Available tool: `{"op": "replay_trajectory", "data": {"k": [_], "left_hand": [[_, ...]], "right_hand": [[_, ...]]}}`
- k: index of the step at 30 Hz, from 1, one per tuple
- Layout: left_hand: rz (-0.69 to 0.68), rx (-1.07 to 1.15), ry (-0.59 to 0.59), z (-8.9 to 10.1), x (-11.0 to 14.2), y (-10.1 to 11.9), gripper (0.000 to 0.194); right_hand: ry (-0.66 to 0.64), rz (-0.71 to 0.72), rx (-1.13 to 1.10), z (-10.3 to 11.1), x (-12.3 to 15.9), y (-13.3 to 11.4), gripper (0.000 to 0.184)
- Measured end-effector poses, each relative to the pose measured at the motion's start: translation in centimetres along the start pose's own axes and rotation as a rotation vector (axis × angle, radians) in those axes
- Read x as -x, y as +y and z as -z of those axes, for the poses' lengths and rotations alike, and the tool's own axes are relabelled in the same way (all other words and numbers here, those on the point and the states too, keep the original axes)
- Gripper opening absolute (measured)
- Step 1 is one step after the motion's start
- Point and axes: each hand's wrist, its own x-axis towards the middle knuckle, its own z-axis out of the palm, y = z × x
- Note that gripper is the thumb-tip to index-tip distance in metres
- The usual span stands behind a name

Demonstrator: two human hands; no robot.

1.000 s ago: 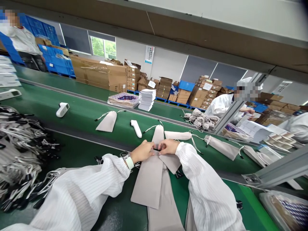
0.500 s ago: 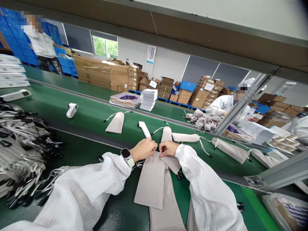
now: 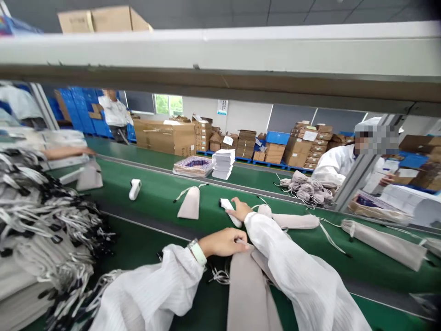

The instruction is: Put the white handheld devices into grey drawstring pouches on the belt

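My left hand (image 3: 223,242) pinches the top edge of a flat grey drawstring pouch (image 3: 246,289) lying on the green bench in front of me. More grey pouches lie stacked under it. My right hand (image 3: 240,209) reaches out onto the green conveyor belt (image 3: 158,202) and closes over a white handheld device (image 3: 227,208) lying there. A filled grey pouch (image 3: 298,221) lies just right of that hand.
On the belt lie another white device (image 3: 135,188), an empty pouch (image 3: 189,204) and a filled pouch (image 3: 382,241). A heap of corded pouches (image 3: 41,230) fills the left. Across the belt a co-worker in white (image 3: 339,161) sits near bundled pouches (image 3: 306,191). A frame beam (image 3: 220,59) crosses overhead.
My right hand left the pouch mouth and moved forward onto the white device. My left hand stays on the pouch. My head lifted, and the belt items shifted right.
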Motion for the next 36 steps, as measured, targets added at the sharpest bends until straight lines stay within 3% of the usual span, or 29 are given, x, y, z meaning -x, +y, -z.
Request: {"op": "replay_trajectory", "data": {"k": [3, 5, 8, 13, 15, 18, 20, 21, 26, 31, 33, 34, 36], "left_hand": [[-0.003, 0.079, 0.015, 0.1, -0.1, 0.1, 0.026], [-0.003, 0.132, 0.046, 0.3, -0.1, 0.0, 0.027], [-0.006, 0.216, 0.121, 0.6, -0.1, -0.1, 0.028], [-0.022, 0.289, 0.238, 1.0, 0.0, 0.4, 0.026], [-0.029, 0.278, 0.281, 0.9, 0.0, 0.7, 0.025], [-0.022, 0.238, 0.370, 1.0, -0.1, 0.8, 0.024], [-0.006, 0.210, 0.448, 1.1, -0.2, 0.7, 0.024], [-0.001, 0.196, 0.482, 1.3, -0.2, 0.7, 0.024], [-0.008, 0.160, 0.537, 2.3, -0.2, 1.5, 0.023], [0.009, 0.096, 0.555, 2.8, 0.1, 2.0, 0.021], [0.084, 0.067, 0.562, 3.1, 0.3, 1.9, 0.020], [0.133, 0.063, 0.567, 3.4, 0.5, 1.8, 0.020], [0.269, 0.107, 0.493, 4.0, 1.0, 2.2, 0.024]], "right_hand": [[0.045, -0.016, -0.126, -1.7, -0.9, -0.9, 0.065], [0.063, -0.033, -0.236, -1.5, -0.5, -0.6, 0.067], [0.087, -0.039, -0.467, 1.0, 1.1, 0.5, 0.067], [0.025, 0.018, -1.349, 5.7, 4.8, 0.5, 0.084], [-0.024, 0.004, -1.420, 6.1, 5.8, 0.0, 0.087], [-0.133, 0.005, -1.363, 5.4, 6.4, -0.6, 0.063], [-0.228, -0.007, -1.216, 4.7, 6.5, -0.7, 0.039], [-0.278, -0.010, -1.134, 4.3, 6.5, -0.7, 0.036], [-0.501, 0.023, -0.914, 3.2, 6.9, -0.4, 0.054], [-0.591, 0.050, -0.741, 3.8, 7.3, -0.3, 0.070], [-0.496, 0.043, -0.599, 4.1, 7.2, -0.3, 0.072], [-0.371, 0.044, -0.537, 4.3, 7.1, -0.2, 0.071], [-0.001, 0.075, -0.413, 4.8, 6.8, 0.4, 0.065]]}}
